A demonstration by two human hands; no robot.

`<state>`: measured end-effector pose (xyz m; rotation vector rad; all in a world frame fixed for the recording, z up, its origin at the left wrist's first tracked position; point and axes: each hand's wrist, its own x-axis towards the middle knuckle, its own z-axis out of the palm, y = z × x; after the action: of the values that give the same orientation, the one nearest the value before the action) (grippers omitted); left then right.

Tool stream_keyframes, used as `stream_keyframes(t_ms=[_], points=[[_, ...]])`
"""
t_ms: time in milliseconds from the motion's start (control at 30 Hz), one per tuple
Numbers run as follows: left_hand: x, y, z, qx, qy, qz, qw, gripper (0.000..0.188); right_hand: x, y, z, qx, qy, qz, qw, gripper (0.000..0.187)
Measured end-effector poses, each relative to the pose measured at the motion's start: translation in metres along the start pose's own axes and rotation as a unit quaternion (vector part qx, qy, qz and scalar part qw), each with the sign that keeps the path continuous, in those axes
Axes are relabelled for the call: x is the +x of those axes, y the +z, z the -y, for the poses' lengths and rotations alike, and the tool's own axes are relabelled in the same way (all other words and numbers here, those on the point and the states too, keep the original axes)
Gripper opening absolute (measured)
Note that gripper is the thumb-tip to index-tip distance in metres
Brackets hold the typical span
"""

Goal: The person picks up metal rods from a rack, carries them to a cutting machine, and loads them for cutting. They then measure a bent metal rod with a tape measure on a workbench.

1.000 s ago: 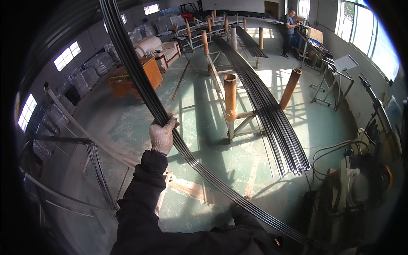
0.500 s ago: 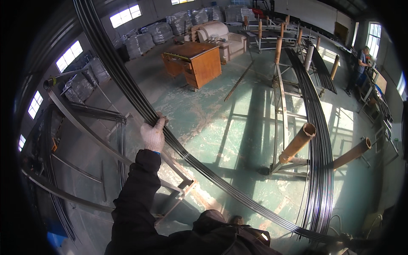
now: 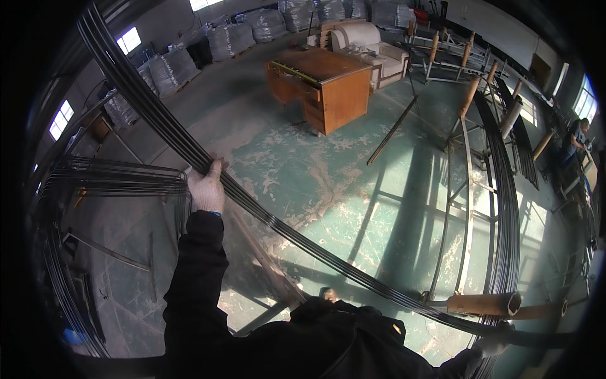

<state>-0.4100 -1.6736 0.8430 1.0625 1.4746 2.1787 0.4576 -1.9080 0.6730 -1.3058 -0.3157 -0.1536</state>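
A bundle of long, thin dark metal rods (image 3: pixel 297 239) crosses in front of me, from the upper left down to the lower right. My left hand (image 3: pixel 207 191), in a pale knit glove, is closed round its left part, thumb on top. At the lower right my right hand (image 3: pixel 495 342), also gloved, grips the bundle's other part; its fingers are partly hidden. Below and beside that hand runs a second stack of similar rods (image 3: pixel 505 208), resting on a pale metal rack (image 3: pixel 468 208). A brown cardboard-like tube (image 3: pixel 483 304) juts out just above my right hand.
At left stands a frame holding bent dark rods (image 3: pixel 120 177). A wooden desk (image 3: pixel 338 95) and a pale armchair (image 3: pixel 372 47) stand ahead. One dark bar (image 3: pixel 392 131) lies on the green floor. Wrapped stacks (image 3: pixel 230 41) line the back; a person (image 3: pixel 573 142) works far right.
My view has turned left, so desk and racks sit further right. The bundle stays in my left hand. My right hand now shows clearly on it, near the rack.
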Motion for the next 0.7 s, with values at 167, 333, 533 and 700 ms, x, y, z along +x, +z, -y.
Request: stream_keyframes(t_ms=[167,333,533,700], points=[[0.125,-0.003,0.063,0.063,0.020,-0.021,0.998,0.017,-0.065,0.167,-0.021,-0.052,-0.039,0.119,0.991,0.038],[0.243,-0.011,0.153,0.098,0.016,-0.064,0.993,0.010,-0.152,0.352,-0.082,-0.074,0.026,0.129,0.989,0.036],[0.420,-0.013,0.228,0.167,0.040,-0.115,0.978,0.011,-0.283,0.615,-0.108,-0.091,0.063,0.171,0.979,0.030],[0.548,-0.046,0.251,0.190,0.028,-0.163,0.968,0.022,-0.398,0.831,-0.099,-0.087,0.088,0.228,0.966,0.031]])
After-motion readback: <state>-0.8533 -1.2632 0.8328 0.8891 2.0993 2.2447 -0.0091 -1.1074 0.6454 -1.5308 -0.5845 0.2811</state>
